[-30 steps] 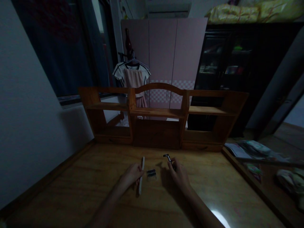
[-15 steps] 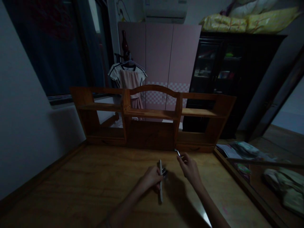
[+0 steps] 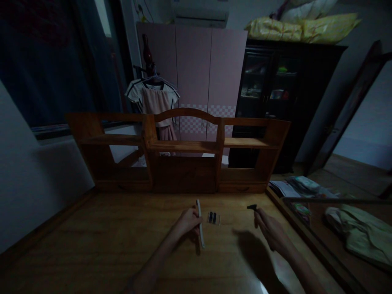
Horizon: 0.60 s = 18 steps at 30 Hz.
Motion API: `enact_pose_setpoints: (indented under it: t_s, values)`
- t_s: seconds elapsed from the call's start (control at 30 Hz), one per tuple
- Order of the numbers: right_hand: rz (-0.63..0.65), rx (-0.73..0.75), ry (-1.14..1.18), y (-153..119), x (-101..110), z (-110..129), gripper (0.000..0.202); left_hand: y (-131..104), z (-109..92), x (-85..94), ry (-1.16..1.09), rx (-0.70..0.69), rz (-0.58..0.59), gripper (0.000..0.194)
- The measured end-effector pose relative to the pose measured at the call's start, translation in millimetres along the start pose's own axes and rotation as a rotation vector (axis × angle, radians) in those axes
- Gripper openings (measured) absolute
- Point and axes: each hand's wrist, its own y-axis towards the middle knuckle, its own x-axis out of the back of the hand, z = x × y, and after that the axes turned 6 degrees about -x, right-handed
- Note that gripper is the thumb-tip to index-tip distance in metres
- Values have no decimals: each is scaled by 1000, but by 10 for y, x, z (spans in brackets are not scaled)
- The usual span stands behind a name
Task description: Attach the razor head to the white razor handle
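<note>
My left hand is closed on a thin, pale flat piece, seen nearly edge-on and tilted above the wooden tabletop. Just right of it, a small clear tray with two black pieces lies on the wood. Farther right, my right hand grips a small razor-like tool. Its dark angled head points left, and my fingers cover most of the handle. Dim light hides the finer details of both held things.
A wooden shelf unit with small drawers runs along the back of the tabletop. Papers and a pale green cloth lie beyond the raised right edge. A white wall borders the left side.
My right hand has moved right and nearer, turning the tool so its dark head shows. My left hand has shifted slightly left, uncovering the clear tray. The whole view has also shifted.
</note>
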Motion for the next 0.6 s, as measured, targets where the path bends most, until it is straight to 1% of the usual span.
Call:
enact_pose_setpoints:
  t_s: [0.03, 0.07, 0.13, 0.17, 0.2, 0.27, 0.33, 0.4, 0.47, 0.5, 0.53, 0.6]
  values:
    - [34, 67, 14, 41, -90, 172, 35, -12, 42, 30, -41, 22, 2, 27]
    - [40, 114, 13, 90, -193, 349, 33, -26, 76, 44, -75, 44, 9, 29]
    - [86, 203, 0, 207, -421, 669, 27, -59, 116, 37, -127, 67, 33, 34]
    - [115, 275, -3, 271, -534, 793, 23, -77, 124, 24, -144, 69, 39, 36]
    - [134, 325, -15, 333, -640, 887, 24, -94, 126, 9, -155, 69, 48, 38]
    - [174, 364, -64, 437, -810, 978, 30, -126, 118, -19, -159, 73, 83, 38]
    - [181, 350, -109, 482, -897, 945, 35, -142, 100, -47, -162, 80, 116, 36]
    - [158, 324, -145, 440, -884, 798, 41, -133, 72, -96, -173, 81, 146, 34]
    - [113, 277, -178, 311, -780, 562, 42, -93, 25, -189, -190, 80, 175, 32]
    - [69, 214, -198, 223, -703, 425, 39, -61, -11, -258, -195, 91, 207, 31]
    - [37, 156, -221, 127, -617, 284, 35, -24, -56, -342, -214, 84, 244, 29]
    - [-33, 50, -249, -66, -441, 27, 33, 60, -178, -552, -271, 25, 339, 25]
